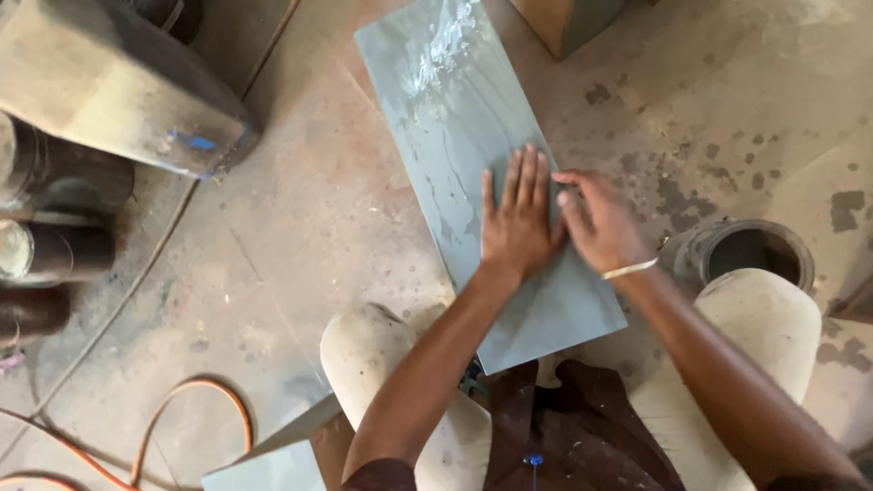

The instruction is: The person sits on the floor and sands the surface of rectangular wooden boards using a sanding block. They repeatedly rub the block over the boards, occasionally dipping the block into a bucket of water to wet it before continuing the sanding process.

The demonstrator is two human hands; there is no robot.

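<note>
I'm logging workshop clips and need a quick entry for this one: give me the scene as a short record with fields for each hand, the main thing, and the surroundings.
Setting: dusty, stained floor, person crouched over it
Main thing: grey-green tile, lying flat, wet streaks at its far end
Left hand: palm flat on the tile, fingers spread
Right hand: on the tile beside the left, motion-blurred, thin bracelet at the wrist
Nearby: open can at right, orange cable at lower left, dark cylinders at left
</note>
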